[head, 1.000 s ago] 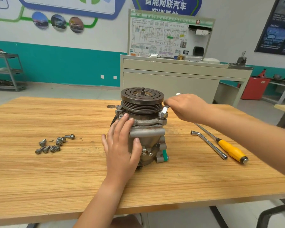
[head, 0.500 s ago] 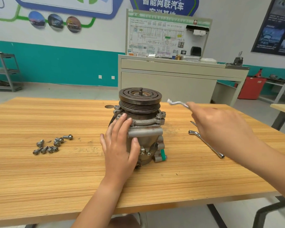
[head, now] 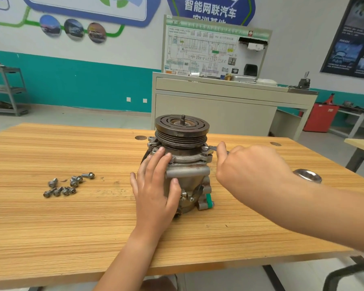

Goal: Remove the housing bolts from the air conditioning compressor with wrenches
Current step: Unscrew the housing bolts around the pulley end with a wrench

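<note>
Head view: the compressor (head: 187, 164) stands upright, pulley up, in the middle of the wooden surface (head: 72, 227). The left hand (head: 153, 192) lies flat against its front, fingers (head: 156, 160) straight and slightly spread. The right hand (head: 250, 166) has its fingers curled round a wrench (head: 212, 148), which meets the compressor's right flange. A cluster of bolts (head: 67, 184) lies well to the left.

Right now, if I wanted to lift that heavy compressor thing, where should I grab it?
Probably grip the compressor by its body under the wide pulley, coming from the near left, where the left hand rests. It stands upright with the pulley on top, so that overhanging rim should stop a grip sliding off. The right hand holds a wrench on the right side.
</note>
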The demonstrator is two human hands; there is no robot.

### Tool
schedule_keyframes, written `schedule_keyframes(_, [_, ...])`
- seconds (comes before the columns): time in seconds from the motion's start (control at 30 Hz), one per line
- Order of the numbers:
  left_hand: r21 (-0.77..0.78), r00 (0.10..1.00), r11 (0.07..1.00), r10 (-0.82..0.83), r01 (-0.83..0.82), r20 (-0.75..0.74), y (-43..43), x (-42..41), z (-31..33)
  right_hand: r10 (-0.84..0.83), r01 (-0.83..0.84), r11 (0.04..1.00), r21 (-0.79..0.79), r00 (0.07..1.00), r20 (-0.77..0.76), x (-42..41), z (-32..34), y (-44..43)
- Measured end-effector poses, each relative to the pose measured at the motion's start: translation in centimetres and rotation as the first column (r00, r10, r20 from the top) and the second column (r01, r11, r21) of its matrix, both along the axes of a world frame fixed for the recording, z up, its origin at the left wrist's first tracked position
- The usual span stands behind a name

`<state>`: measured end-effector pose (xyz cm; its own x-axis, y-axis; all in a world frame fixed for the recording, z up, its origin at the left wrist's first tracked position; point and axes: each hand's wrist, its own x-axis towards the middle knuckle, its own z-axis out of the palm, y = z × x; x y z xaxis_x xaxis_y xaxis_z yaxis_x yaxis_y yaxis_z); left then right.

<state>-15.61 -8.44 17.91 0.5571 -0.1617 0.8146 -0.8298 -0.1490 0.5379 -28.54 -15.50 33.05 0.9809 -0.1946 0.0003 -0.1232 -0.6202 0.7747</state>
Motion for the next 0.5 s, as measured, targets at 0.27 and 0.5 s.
schedule_keyframes(0.27, [-0.004, 1.0, 1.0, -0.014, 0.014, -0.008, 0.0, 0.0, 0.1, 0.092, -0.099, 0.981, -0.167, 0.994, -0.051, 1.0, 1.9, -5.0])
schedule_keyframes(0.5, [0.008, 0.999, 1.0, -0.015, 0.016, -0.035, 0.1, -0.2, 0.2, 0.233, -0.23, 0.972, -0.039, 0.963, 0.137, 4.5, 1.0, -10.0])
